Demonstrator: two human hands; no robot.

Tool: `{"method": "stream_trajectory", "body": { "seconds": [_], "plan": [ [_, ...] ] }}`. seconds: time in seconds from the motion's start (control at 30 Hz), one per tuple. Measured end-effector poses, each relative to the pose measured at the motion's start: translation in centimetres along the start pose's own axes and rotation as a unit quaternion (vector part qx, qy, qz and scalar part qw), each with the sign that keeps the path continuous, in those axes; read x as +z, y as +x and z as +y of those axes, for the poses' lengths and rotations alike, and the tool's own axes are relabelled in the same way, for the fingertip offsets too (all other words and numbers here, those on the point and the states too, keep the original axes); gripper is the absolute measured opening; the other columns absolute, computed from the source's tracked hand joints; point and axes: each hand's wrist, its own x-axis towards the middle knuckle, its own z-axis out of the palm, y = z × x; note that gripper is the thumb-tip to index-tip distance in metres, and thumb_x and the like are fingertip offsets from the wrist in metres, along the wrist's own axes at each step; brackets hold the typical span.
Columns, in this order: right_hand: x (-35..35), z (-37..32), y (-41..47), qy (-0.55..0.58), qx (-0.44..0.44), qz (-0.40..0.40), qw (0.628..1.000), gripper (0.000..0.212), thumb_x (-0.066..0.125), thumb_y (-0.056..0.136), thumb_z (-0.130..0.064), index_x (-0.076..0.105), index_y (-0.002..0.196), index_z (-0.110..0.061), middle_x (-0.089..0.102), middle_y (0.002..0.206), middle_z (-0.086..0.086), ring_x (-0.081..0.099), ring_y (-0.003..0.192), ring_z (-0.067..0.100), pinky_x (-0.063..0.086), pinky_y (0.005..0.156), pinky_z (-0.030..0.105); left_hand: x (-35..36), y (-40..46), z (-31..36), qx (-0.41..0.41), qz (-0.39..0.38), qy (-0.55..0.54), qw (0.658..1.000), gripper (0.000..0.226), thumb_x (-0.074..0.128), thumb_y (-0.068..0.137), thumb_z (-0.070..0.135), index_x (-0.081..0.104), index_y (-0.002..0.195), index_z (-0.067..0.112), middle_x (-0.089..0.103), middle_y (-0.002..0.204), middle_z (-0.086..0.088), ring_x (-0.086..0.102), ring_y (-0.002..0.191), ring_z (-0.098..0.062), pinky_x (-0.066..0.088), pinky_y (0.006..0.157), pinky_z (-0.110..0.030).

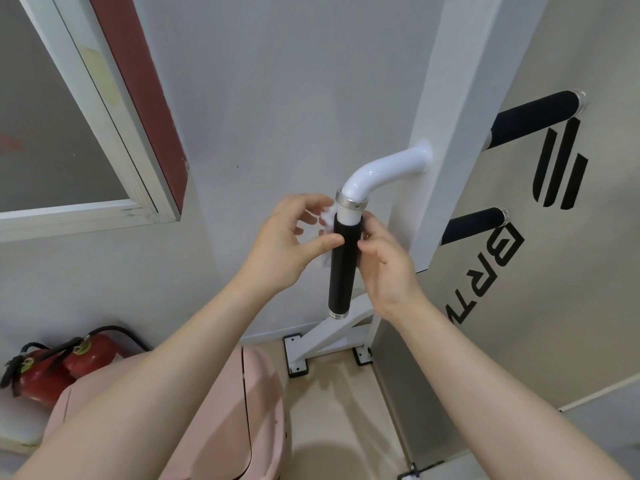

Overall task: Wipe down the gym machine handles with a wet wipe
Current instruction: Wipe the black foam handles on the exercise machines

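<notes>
A black foam handle [343, 271] hangs upright from a bent white tube [377, 169] on the white gym machine frame [446, 109]. A white wet wipe [327, 220] is pressed against the left side of the handle's upper part, mostly hidden behind it. My left hand [289, 244] pinches the wipe, thumb tip touching the handle. My right hand [384, 265] reaches from the right, its fingers curled behind and around the handle, thumb on the front. Two more black handles [535, 117] [474, 225] stick out on the frame's right side.
A pink lidded bin [239, 403] stands below my arms. Two red fire extinguishers [62, 362] lie at lower left. A window frame [104, 133] fills the upper left. The machine's bracket foot [298, 355] is bolted to the floor. A beige panel with black lettering [519, 271] is at right.
</notes>
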Motion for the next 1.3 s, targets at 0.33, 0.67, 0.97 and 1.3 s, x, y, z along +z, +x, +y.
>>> {"method": "stream_trajectory", "body": {
  "seconds": [0.33, 0.67, 0.97, 1.3],
  "plan": [
    [-0.9, 0.9, -2.8, 0.0, -0.022, 0.038, 0.999, 0.055, 0.037, 0.069, 0.005, 0.053, 0.116, -0.018, 0.062, 0.118, -0.001, 0.053, 0.119, 0.012, 0.04, 0.102, 0.026, 0.3, -0.2, 0.3, -0.089, -0.051, -0.11, 0.989, 0.022, 0.068, 0.081, 0.011, 0.061, 0.101, 0.018, 0.066, 0.098, 0.003, 0.064, 0.08, -0.006, 0.05, 0.075, -0.016],
    [0.0, 0.9, -2.8, -0.127, -0.054, 0.124, 0.983, 0.037, 0.049, 0.093, -0.003, 0.061, 0.109, -0.034, 0.07, 0.105, -0.006, 0.063, 0.09, 0.003, 0.044, 0.083, 0.009, -0.3, 0.1, 0.4, -0.098, -0.049, -0.106, 0.988, 0.021, 0.062, 0.085, 0.009, 0.065, 0.085, 0.03, 0.067, 0.084, 0.009, 0.059, 0.081, -0.012, 0.047, 0.071, -0.021],
    [0.9, 2.3, -2.0, -0.188, -0.029, 0.208, 0.959, 0.023, 0.063, 0.085, -0.009, 0.064, 0.097, -0.028, 0.068, 0.096, -0.003, 0.061, 0.086, 0.01, 0.048, 0.078, 0.023, -0.1, 0.3, 0.2, -0.092, -0.04, -0.104, 0.99, 0.02, 0.063, 0.086, 0.011, 0.065, 0.086, 0.031, 0.067, 0.086, 0.01, 0.058, 0.082, -0.012, 0.045, 0.065, -0.016],
    [-0.5, 6.6, -4.0, -0.196, 0.101, 0.149, 0.964, 0.028, 0.058, 0.087, -0.004, 0.059, 0.113, -0.016, 0.068, 0.106, 0.0, 0.063, 0.093, -0.002, 0.047, 0.084, 0.018, 0.8, -0.5, -0.4, -0.055, -0.037, -0.07, 0.995, 0.027, 0.062, 0.086, 0.009, 0.059, 0.108, 0.024, 0.065, 0.101, 0.01, 0.062, 0.088, -0.007, 0.048, 0.081, -0.018]
  ]
}}
